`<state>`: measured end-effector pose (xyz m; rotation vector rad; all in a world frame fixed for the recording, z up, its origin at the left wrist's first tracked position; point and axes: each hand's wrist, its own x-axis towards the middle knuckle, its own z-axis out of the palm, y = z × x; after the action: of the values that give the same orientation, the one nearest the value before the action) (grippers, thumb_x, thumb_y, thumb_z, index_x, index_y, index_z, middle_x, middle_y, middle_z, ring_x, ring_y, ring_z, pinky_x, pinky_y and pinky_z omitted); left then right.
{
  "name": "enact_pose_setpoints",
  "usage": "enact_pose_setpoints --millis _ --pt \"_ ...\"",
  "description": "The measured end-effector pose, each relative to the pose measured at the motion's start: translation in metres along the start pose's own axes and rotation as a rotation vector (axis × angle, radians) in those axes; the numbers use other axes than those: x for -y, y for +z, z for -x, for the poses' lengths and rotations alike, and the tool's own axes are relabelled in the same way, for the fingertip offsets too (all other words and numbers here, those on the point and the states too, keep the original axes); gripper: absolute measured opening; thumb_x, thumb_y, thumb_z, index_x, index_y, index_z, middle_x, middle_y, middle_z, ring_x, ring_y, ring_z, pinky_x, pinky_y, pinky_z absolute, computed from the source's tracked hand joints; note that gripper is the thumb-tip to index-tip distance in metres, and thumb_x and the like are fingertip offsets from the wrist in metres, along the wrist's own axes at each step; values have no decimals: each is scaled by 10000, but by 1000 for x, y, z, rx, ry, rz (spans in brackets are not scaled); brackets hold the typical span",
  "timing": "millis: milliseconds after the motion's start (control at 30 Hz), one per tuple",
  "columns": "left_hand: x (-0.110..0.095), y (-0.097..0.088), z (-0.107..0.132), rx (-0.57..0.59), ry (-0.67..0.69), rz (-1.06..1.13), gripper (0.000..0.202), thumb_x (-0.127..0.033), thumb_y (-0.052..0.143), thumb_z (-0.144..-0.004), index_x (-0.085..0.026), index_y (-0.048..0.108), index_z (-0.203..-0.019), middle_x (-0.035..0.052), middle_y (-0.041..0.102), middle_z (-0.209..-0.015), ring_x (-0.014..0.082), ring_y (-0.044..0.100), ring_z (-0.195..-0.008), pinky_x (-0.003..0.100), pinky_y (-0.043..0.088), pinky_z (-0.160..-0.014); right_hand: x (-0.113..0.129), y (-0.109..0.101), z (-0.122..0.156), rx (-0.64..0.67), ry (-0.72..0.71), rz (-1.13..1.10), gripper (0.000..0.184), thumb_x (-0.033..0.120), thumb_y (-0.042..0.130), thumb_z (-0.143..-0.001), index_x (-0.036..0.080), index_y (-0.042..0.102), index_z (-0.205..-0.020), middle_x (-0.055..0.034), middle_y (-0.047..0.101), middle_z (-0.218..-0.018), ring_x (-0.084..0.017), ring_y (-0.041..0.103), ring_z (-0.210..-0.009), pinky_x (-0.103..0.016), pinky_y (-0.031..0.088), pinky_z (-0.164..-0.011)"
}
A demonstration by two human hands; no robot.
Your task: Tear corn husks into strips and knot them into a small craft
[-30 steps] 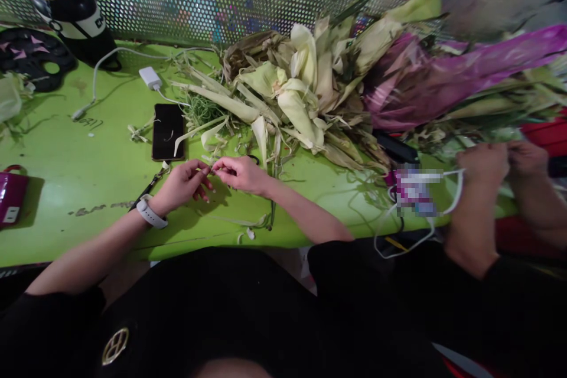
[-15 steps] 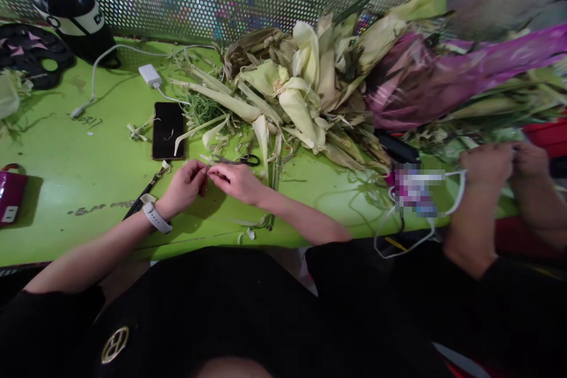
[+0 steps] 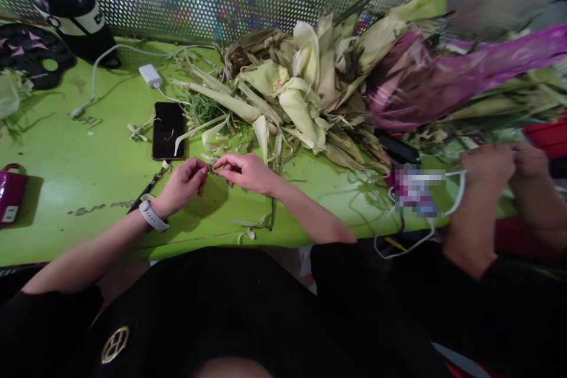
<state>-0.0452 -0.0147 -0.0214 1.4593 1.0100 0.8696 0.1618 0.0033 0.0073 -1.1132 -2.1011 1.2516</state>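
Head | small scrap [image 3: 211,169] pinched by left hand [image 3: 185,181], right hand [image 3: 246,172] | axis unclear

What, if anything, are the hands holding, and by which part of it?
Something small seems pinched between the left hand and right hand; too small to tell what, or by which part.

Tabletop [image 3: 110,171], 9 o'clock: green, smooth, low gloss. Perforated panel [image 3: 177,6], 11 o'clock: metal-looking. Corn husks [image 3: 303,121], 12 to 1 o'clock: papery, matt, ribbed, crumpled. Purple bag [image 3: 411,94], 2 o'clock: thin plastic film, glossy, creased. Smartphone [image 3: 168,121], between 9 and 10 o'clock: smooth, glass-like screen. Shirt [image 3: 248,319], 6 o'clock: matt black cloth. Badge [image 3: 115,345] on it, between 7 and 8 o'clock: shiny, gold-toned, metallic.
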Motion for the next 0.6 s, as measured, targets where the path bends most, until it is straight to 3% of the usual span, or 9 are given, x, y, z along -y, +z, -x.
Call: enact_pose_setpoints --millis 167,400,600 --pt "-3 -1 3 74 -30 -16 99 -213 517 -938 -177 521 -846 -43 505 -619 65 505 -474 178 473 -446 -2 -4 -1 -93 -103 44 154 255 531 -972 168 598 -1080 10 627 -762 -107 575 -642 -249 447 -641" --pt "-6 -1 4 154 -17 26 112 -224 511 -954 -168 532 -859 -46 490 -623 60 499 -475 172 459 -442 -9 -1 -5 -161 -118 1 172 306 513 -984 187 562 -1099 2 624 -809 -119 569 -692 -263 457 -689" --pt "-7 -3 3 101 -15 50 124 -216 517 -960 -173 522 -844 -44 501 -620 51 482 -471 157 448 -437 -3 -10 -4 -216 -18 77 476 598 453 -967 188 504 -731 30 499 -630 -105 456 -589 -259 351 -595"
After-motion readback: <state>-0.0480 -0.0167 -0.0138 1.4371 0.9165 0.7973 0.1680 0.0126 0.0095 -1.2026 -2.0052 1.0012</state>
